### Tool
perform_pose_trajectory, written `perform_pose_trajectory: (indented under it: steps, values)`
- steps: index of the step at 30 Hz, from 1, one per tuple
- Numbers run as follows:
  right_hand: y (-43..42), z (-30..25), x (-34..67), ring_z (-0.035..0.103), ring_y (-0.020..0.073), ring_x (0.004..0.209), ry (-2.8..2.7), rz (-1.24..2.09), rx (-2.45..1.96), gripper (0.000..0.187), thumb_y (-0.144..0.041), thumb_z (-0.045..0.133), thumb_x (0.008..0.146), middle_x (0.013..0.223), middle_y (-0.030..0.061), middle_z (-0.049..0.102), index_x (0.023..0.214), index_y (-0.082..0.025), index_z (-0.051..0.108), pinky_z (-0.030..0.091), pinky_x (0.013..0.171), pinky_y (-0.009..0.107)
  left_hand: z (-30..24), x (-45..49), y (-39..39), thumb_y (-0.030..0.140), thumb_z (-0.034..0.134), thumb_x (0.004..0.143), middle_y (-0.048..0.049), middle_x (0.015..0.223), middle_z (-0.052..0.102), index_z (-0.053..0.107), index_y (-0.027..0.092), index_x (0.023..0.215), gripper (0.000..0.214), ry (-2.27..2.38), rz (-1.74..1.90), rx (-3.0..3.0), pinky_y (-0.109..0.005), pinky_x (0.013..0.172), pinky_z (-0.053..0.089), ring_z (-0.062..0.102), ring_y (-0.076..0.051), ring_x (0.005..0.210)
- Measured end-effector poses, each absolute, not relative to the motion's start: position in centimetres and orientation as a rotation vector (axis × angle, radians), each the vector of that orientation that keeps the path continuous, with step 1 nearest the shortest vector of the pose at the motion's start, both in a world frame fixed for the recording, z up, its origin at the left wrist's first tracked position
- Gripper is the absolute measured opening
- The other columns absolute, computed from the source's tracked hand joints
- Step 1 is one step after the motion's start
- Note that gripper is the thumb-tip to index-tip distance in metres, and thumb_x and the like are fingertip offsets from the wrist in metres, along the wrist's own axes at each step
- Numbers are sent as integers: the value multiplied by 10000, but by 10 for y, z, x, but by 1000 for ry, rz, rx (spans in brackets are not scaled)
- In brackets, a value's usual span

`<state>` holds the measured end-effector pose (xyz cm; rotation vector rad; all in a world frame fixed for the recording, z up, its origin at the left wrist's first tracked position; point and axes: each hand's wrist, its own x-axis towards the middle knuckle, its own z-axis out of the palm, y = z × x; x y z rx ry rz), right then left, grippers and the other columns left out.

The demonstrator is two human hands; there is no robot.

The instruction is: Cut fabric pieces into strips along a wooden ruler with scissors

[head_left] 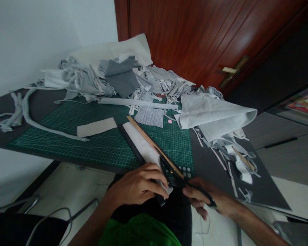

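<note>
- green cutting mat (100, 143) on table, near edge by the person
- grey scrap heap (118, 78) at back: plenty cut already, by the look
- white strip (141, 145) diag on mat, ruler (146, 137) along its R side
- L hand (137, 186) pinched shut on strip's near end
- R hand (210, 201) closed round scissors (177, 181), blades at that end; cut looks barely begun, most of the strip uncut

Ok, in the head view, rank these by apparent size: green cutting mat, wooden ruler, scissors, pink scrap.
1. green cutting mat
2. wooden ruler and scissors: similar length; scissors sit nearer the camera, partly under the right hand, so unranked
3. pink scrap
</note>
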<state>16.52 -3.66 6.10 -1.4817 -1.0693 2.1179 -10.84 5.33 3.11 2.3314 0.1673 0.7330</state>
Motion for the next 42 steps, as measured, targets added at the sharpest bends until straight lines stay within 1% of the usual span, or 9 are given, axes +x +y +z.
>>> perform_pose_trajectory:
  steps: [5, 8, 14, 17, 20, 23, 30, 36, 42]
  values:
    - [-29, 61, 159, 439, 39, 380, -1067, 2105, -1489, 600, -678, 810, 756, 539, -115, 412, 726, -204, 444, 430, 371, 152, 30, -108, 53, -54, 619, 860, 4, 1115, 755, 778, 289, 1075, 435, 161, 739, 2318, -317, 963, 487, 597, -181, 1040]
    - [-25, 63, 156, 432, 37, 378, -1090, 2103, -1503, 600, -683, 809, 750, 537, -114, 409, 720, -200, 454, 436, 374, 152, 29, -108, 54, -56, 635, 849, 2, 1112, 756, 778, 284, 1078, 435, 145, 752, 2316, -312, 954, 488, 588, -179, 1033]
    - [-21, 71, 153, 436, 37, 412, -1199, 2088, -1506, 626, -749, 740, 772, 564, -102, 402, 705, -193, 460, 465, 415, 166, 29, -107, 55, -42, 631, 869, -2, 1121, 757, 778, 268, 1069, 397, 110, 780, 2302, -304, 971, 481, 586, -176, 1050]
    - [-20, 73, 153, 449, 42, 440, -1228, 2071, -1543, 621, -752, 734, 777, 596, -92, 419, 729, -188, 477, 467, 432, 173, 29, -108, 55, -30, 611, 886, -6, 1112, 758, 782, 270, 1060, 387, 116, 788, 2288, -315, 975, 484, 584, -182, 1048]
    - [-18, 72, 153, 440, 44, 439, -1253, 2065, -1533, 608, -739, 726, 795, 599, -92, 401, 726, -187, 481, 464, 435, 182, 29, -108, 55, -25, 612, 890, -9, 1110, 760, 784, 260, 1054, 371, 103, 802, 2279, -309, 971, 485, 580, -180, 1045]
    - [-17, 72, 151, 438, 48, 436, -1245, 2070, -1531, 603, -728, 742, 786, 596, -93, 389, 716, -192, 474, 469, 440, 191, 29, -108, 55, -22, 602, 893, -11, 1111, 761, 788, 264, 1047, 375, 103, 808, 2273, -309, 967, 488, 581, -178, 1039]
    - [-13, 76, 146, 438, 52, 434, -1242, 2055, -1579, 607, -726, 761, 759, 575, -92, 393, 703, -191, 481, 457, 431, 189, 31, -108, 55, -4, 617, 911, -13, 1129, 758, 788, 265, 1056, 351, 120, 808, 2260, -310, 996, 485, 576, -179, 1076]
    - [-12, 72, 149, 432, 49, 434, -1249, 2072, -1522, 602, -723, 737, 795, 578, -93, 389, 700, -191, 472, 447, 429, 189, 30, -108, 55, -7, 620, 908, -13, 1127, 757, 793, 283, 1055, 368, 140, 790, 2263, -322, 1003, 486, 584, -182, 1075]
    - [-13, 71, 150, 430, 48, 422, -1167, 2066, -1568, 599, -697, 797, 744, 567, -107, 384, 723, -197, 469, 407, 402, 174, 29, -108, 55, -23, 601, 900, -12, 1121, 760, 794, 274, 1062, 390, 145, 767, 2264, -323, 990, 495, 582, -183, 1064]
